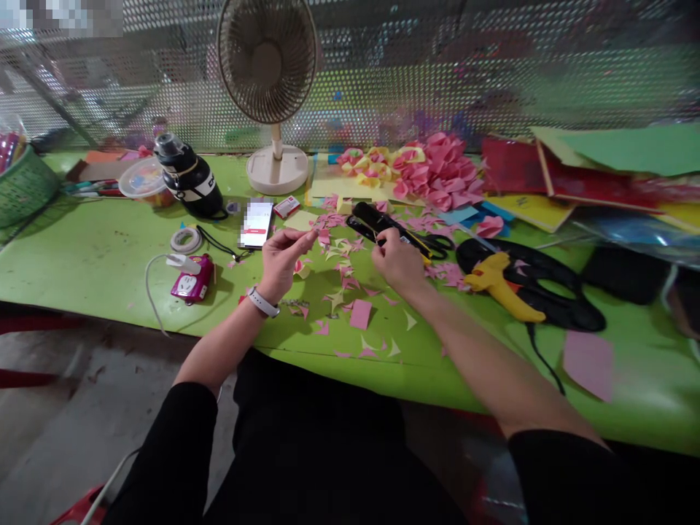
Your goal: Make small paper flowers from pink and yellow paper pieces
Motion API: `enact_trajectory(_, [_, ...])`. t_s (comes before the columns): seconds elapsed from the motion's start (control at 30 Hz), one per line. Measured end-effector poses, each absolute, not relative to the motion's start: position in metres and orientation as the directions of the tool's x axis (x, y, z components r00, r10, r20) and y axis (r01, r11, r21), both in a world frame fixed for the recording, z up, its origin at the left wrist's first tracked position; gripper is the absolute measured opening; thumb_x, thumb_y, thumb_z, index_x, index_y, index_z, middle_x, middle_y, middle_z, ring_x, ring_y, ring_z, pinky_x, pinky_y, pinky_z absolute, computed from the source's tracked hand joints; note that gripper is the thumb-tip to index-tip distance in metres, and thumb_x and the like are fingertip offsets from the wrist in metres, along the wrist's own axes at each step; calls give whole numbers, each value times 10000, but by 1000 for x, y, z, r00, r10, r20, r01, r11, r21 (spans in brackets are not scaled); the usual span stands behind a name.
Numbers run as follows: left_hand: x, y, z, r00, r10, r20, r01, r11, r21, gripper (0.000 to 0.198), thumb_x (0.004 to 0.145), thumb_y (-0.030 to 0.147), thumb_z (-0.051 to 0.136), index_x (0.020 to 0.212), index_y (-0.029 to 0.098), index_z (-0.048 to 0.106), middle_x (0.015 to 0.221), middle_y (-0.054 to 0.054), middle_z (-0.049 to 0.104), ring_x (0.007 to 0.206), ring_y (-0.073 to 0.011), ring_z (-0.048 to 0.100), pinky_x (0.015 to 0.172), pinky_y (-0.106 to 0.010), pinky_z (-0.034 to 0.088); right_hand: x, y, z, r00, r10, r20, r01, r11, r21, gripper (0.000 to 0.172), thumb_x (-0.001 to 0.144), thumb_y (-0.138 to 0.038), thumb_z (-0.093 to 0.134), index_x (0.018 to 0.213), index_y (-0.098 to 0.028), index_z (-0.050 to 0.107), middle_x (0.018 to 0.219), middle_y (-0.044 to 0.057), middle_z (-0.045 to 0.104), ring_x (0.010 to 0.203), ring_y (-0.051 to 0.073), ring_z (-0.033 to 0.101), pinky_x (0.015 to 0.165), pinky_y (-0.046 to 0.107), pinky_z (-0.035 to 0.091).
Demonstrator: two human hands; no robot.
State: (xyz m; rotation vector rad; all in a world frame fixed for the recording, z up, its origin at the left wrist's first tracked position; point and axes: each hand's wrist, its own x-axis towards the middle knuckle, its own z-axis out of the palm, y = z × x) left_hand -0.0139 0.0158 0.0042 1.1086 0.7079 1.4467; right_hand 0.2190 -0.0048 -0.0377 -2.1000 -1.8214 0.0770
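My left hand [285,257], with a white band on its wrist, is raised over the table with thumb and fingertips pinched. What sits in the pinch is too small to make out. My right hand [400,261] is closed at the near side of a black stapler [375,217], its fingertips overlapping it in view. I cannot tell what these fingers hold. Black-handled scissors [439,245] lie just right of the stapler. Between and below my hands are pink and yellow paper scraps [343,271] and a pink paper square [360,314].
Folded paper flowers [437,171] are heaped at the back, right of a fan [278,168]. A phone [256,223], black bottle [189,179], tape roll [185,240] and purple socket adapter [192,281] stand left. A yellow glue gun [508,289] rests on a black pad at right.
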Motion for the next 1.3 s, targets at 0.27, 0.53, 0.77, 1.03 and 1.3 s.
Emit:
enact_trajectory(0.27, [-14,13,6,183,946,268,-355,-191,915,233,678,339,875,754,169,736,733,-8,716,633,-64,636,624,-216,524,220,2,-44,155,967,200,973,-114,-200,286,909,-204,441,1131,-105,593,783,161,714,637,270,633,562,308,363])
enact_trajectory(0.53, [-12,14,-3,295,867,401,-212,-350,912,164,723,291,849,795,181,752,786,-26,732,724,-98,681,685,-246,561,216,-12,-24,62,923,379,952,60,-301,243,915,-315,499,1017,-159,656,803,110,729,647,233,650,589,313,448])
enact_trajectory(0.77, [-11,12,-11,395,718,573,30,-634,773,135,845,286,742,936,194,778,871,-64,736,750,-109,673,607,-218,563,193,-43,-2,-360,740,568,845,517,-137,297,978,-306,485,1065,-133,710,928,110,768,685,170,684,541,274,476])
enact_trajectory(1.03, [-9,14,-20,439,564,699,98,-804,586,134,866,210,712,986,173,758,880,-62,728,743,-103,673,655,-230,583,190,-44,-9,-357,770,529,881,466,-84,322,991,-278,480,1086,-95,726,879,114,782,614,161,676,477,270,453])
enact_trajectory(1.3, [-13,12,-12,517,620,590,161,-747,645,160,858,257,714,999,205,768,936,-91,743,819,-155,695,739,-309,587,187,-48,0,-276,917,288,860,369,-353,339,997,-329,442,1045,-195,750,949,117,775,723,230,703,593,391,535])
